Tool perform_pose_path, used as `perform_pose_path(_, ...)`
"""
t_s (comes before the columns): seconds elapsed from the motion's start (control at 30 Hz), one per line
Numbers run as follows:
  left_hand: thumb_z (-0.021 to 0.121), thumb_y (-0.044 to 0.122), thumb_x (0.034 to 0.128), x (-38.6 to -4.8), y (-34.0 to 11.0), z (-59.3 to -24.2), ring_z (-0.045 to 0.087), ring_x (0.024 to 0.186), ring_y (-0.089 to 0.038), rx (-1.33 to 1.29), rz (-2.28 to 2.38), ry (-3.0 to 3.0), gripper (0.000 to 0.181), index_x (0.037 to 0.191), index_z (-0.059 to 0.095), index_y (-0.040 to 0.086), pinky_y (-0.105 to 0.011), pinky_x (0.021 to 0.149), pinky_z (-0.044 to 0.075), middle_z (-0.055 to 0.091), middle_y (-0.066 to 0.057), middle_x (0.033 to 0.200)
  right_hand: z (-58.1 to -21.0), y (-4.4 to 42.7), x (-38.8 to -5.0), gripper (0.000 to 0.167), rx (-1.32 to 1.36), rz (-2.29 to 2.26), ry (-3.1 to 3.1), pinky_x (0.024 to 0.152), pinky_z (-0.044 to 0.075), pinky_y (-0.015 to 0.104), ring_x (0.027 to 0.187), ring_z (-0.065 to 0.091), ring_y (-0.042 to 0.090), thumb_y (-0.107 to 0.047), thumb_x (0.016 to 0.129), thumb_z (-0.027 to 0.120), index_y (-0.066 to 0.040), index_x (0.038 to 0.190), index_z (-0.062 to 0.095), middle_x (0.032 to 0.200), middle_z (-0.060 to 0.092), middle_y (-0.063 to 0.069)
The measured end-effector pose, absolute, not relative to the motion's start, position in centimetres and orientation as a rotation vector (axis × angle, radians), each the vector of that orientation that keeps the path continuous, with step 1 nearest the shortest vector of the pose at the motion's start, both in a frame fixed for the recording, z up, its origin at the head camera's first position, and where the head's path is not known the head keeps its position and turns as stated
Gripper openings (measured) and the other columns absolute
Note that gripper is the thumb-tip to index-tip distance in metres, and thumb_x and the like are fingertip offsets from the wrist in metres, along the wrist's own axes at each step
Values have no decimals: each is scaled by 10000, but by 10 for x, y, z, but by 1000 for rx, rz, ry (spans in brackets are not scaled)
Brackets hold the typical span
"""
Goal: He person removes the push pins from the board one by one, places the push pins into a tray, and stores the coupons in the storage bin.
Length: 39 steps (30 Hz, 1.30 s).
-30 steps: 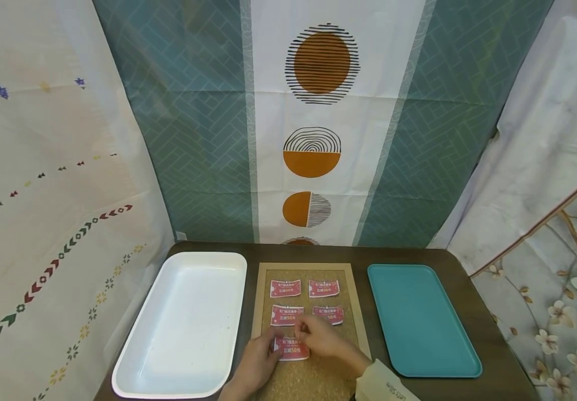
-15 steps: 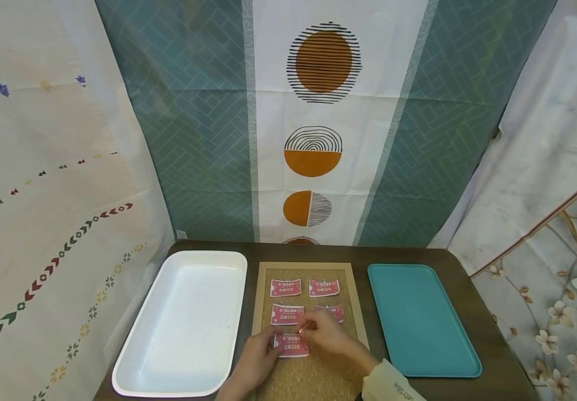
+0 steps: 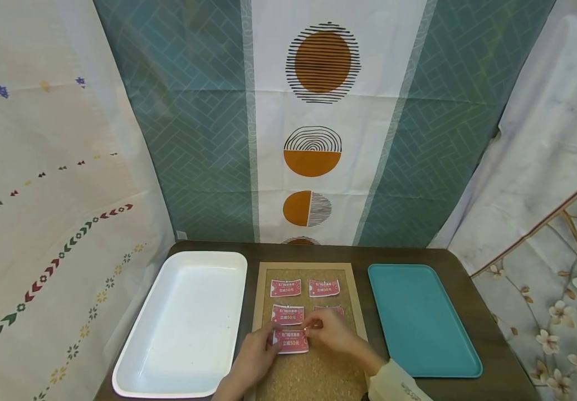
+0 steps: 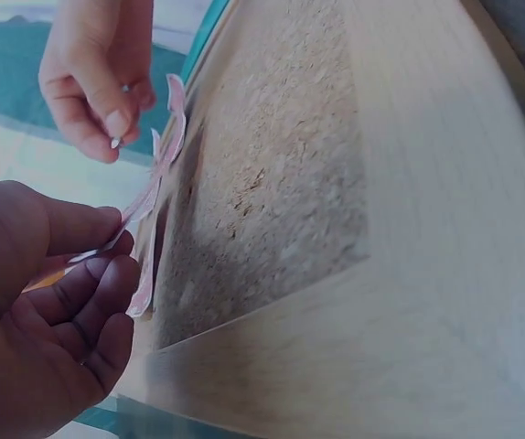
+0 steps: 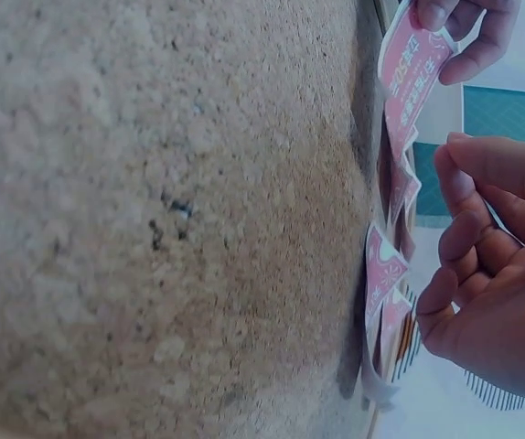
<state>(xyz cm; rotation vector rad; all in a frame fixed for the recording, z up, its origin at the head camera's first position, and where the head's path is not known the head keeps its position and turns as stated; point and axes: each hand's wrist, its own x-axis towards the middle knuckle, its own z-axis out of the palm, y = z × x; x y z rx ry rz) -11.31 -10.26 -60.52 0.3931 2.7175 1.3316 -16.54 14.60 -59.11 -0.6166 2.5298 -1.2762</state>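
Between thumb and fingers, my left hand (image 3: 257, 356) pinches the left edge of a red-and-white paper coupon (image 3: 292, 342). In the right wrist view this coupon (image 5: 416, 69) stands off the cork surface. My right hand (image 3: 335, 332) is at the coupon's upper right corner. Its thumb and finger pinch a small pin, whose shiny tip (image 4: 116, 143) shows in the left wrist view. The wood-framed cork board (image 3: 313, 373) lies beneath both hands. Above them on the board are several similar coupons; the one at middle right (image 3: 336, 309) is partly hidden by my right hand.
A deep white tray (image 3: 130, 356) stands left of the board, and a flat teal tray (image 3: 429, 323) lies to its right. The dark table (image 3: 499, 356) carries them all. Patterned curtains (image 3: 208, 167) hang behind and at both sides.
The held coupon has moved slightly up the board, closer to the row above. My right hand has shifted a little up and right with the pin. The left hand keeps its grip.
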Motion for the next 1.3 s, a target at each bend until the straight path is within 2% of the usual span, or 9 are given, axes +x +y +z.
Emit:
perform_pose_path(0.4, 764, 114, 956, -119, -104, -599, 523, 627, 9, 436, 1360, 2759, 333, 1281, 698, 82, -207, 548, 469, 597, 118, 757, -585, 158, -165, 98, -607, -1311, 2516, 746, 535, 243, 851, 625, 83, -40, 968, 736, -96, 1020, 798, 967, 757, 33)
perform_pose_path(0.67, 766, 91, 953, -120, -106, -595, 504, 608, 12, 449, 1356, 2782, 334, 1275, 691, 45, -207, 533, 453, 594, 106, 748, -583, 163, -166, 109, -586, -1286, 2537, 713, 523, 229, 815, 604, 79, -36, 941, 769, -58, 1044, 798, 952, 748, 17)
perform_pose_path(0.93, 757, 79, 953, -120, -108, -593, 505, 593, 4, 425, 1363, 2781, 331, 1271, 682, 32, -211, 514, 451, 585, 102, 749, -588, 167, -166, 79, -588, -1318, 2546, 673, 498, 226, 773, 567, 56, -22, 932, 769, -34, 1002, 801, 912, 736, -13)
perform_pose_path(1.1, 758, 75, 952, -122, -107, -591, 506, 598, 8, 441, 1356, 2791, 341, 1276, 678, 5, -214, 515, 457, 593, 98, 749, -589, 173, -165, 78, -578, -1320, 2578, 682, 502, 234, 791, 582, 49, -16, 930, 764, -26, 1000, 798, 912, 739, 11)
perform_pose_path(1.3, 752, 100, 961, -126, -108, -582, 535, 615, -12, 386, 1314, 2791, 352, 1299, 673, 42, -222, 527, 479, 599, 101, 759, -589, 186, -165, 66, -569, -1307, 2625, 670, 513, 232, 783, 594, 12, -37, 937, 759, -29, 990, 799, 899, 752, 49)
